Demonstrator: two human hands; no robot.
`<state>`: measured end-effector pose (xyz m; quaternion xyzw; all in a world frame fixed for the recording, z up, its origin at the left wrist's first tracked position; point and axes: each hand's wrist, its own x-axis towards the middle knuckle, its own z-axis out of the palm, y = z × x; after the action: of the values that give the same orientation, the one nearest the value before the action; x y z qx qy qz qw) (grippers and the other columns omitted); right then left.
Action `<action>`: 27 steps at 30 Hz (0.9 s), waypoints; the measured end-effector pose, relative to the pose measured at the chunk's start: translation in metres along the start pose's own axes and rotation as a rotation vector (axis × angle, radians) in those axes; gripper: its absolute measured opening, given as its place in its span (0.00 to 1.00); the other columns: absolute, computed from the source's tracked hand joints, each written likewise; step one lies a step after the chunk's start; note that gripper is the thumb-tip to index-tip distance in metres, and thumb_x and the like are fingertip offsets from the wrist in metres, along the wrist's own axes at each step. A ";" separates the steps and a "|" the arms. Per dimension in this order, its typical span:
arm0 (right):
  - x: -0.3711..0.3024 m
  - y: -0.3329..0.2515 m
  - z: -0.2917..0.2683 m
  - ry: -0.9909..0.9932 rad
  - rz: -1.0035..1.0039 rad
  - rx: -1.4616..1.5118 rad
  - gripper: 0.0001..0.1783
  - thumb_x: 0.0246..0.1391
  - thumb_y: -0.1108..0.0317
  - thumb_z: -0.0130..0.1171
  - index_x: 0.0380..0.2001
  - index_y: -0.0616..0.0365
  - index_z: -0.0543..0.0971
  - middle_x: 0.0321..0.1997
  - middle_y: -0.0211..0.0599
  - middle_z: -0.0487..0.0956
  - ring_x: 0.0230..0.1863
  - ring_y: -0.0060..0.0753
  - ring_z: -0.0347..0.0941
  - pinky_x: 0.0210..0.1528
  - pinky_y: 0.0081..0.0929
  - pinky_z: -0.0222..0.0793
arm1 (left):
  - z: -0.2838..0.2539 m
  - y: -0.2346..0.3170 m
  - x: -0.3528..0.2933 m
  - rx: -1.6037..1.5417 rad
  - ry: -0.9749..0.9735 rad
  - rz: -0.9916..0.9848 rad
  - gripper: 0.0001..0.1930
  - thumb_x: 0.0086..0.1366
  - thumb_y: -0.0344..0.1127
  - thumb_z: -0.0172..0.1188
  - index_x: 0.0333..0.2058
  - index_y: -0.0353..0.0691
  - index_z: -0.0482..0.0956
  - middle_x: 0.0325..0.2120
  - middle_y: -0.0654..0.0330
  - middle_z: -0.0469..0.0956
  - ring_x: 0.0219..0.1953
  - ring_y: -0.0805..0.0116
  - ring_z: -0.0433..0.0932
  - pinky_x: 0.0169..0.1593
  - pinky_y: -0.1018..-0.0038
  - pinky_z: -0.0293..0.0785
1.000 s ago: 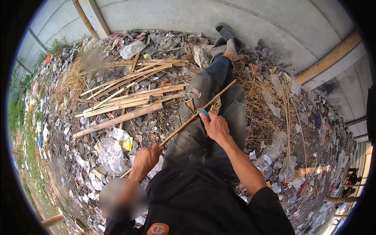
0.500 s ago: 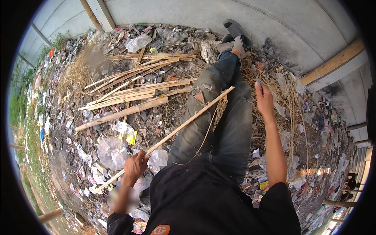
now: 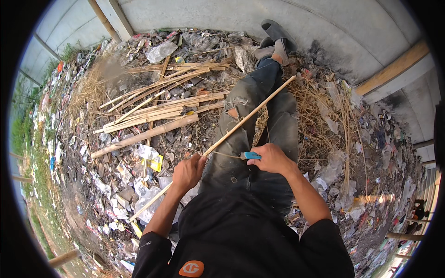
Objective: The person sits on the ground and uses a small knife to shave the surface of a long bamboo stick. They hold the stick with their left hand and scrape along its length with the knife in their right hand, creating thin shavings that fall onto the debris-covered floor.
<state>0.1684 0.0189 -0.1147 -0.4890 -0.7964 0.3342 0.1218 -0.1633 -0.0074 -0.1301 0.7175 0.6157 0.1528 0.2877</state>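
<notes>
A long, pale bamboo stick (image 3: 252, 118) slants across my outstretched legs (image 3: 273, 139), its far end near my shins and its near end by my left hip. My left hand (image 3: 187, 173) is closed around it below the middle. In my closed right hand (image 3: 272, 158), over my lap, is a blue-handled knife (image 3: 251, 155) pointing left toward the stick. Between the knife and the stick shows a thin, light strip; whether it is the blade or a bamboo shaving, I cannot tell. The knife's end is apart from my left fingers.
Split bamboo strips (image 3: 162, 111) lie in a loose pile left of my legs, with a thicker bamboo piece (image 3: 146, 135) beside them. Plastic scraps and litter (image 3: 111, 204) cover the ground. Dry straw (image 3: 320, 109) lies to the right. A grey wall (image 3: 208, 16) stands beyond my feet.
My right hand has come from beside my right leg to over my lap with the knife. My left hand and the stick have shifted up and to the right.
</notes>
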 end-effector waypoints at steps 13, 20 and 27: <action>-0.013 0.066 -0.109 1.025 0.508 0.104 0.31 0.75 0.42 0.46 0.36 0.61 0.80 0.23 0.37 0.73 0.25 0.35 0.68 0.33 0.36 0.65 | 0.006 0.017 0.000 -0.112 0.062 -0.071 0.23 0.74 0.53 0.59 0.51 0.38 0.86 0.27 0.41 0.83 0.33 0.42 0.85 0.39 0.57 0.79; 0.037 -0.051 0.049 0.266 0.231 -0.114 0.31 0.74 0.42 0.46 0.28 0.60 0.77 0.22 0.57 0.81 0.28 0.66 0.81 0.31 0.57 0.76 | 0.011 0.033 0.010 -0.058 0.119 -0.016 0.20 0.73 0.53 0.61 0.51 0.45 0.85 0.25 0.43 0.83 0.30 0.42 0.85 0.34 0.53 0.78; 0.044 -0.051 0.052 0.288 0.208 -0.237 0.30 0.71 0.40 0.49 0.29 0.55 0.77 0.20 0.51 0.82 0.25 0.62 0.81 0.28 0.55 0.76 | 0.010 0.004 -0.005 -0.037 0.115 0.030 0.19 0.72 0.52 0.62 0.50 0.45 0.85 0.23 0.47 0.82 0.28 0.43 0.84 0.31 0.53 0.78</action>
<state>0.0840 0.0198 -0.1263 -0.6221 -0.7498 0.1758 0.1410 -0.1558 -0.0152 -0.1351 0.7113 0.6175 0.2092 0.2627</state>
